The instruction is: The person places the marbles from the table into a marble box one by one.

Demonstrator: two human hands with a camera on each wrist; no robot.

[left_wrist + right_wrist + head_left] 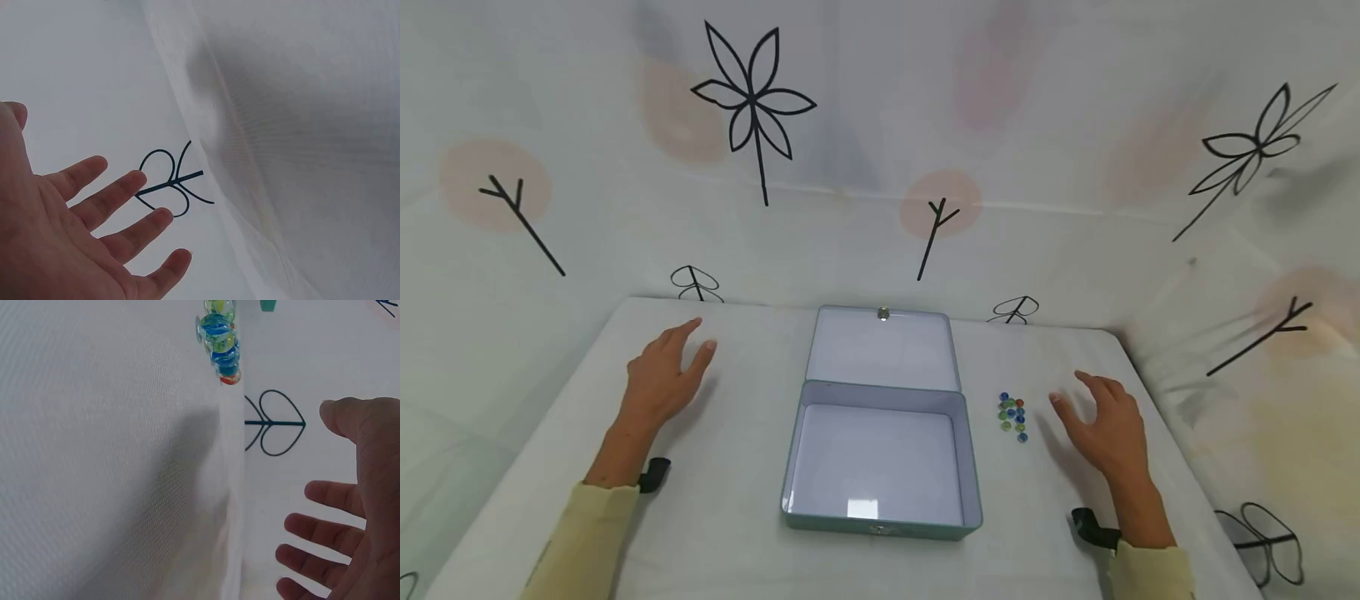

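We find a small cluster of glass marbles (1011,413) lying on the bench (722,517), between the metal box and the right hand (1108,429) and apart from both. Most of them look blue or greenish, with an orange-red one near the far end and a blue one at the near end. In the right wrist view they line up along the upper edge, clear glass with coloured swirls inside.

The right hand is above the bench just beyond the marbles, its fingers (325,534) spread with gaps between them and its thumb standing apart, pointing toward the cluster.

On the marbles' other side we have the box (880,467), green outside and pale inside, its lid (883,348) laid back on the far side. A round metal catch (883,313) sits at the lid's far edge, and a bright reflection shows on the box floor near the front wall.

Well to the left of the box, the left hand (658,375) is over the bench, its fingers spread too, and the thumb held away from them.

Both forearms wear pale yellow sleeves (583,537). Behind the bench we see a whitish cloth (850,225) printed with black line-drawn plants and soft pink patches.
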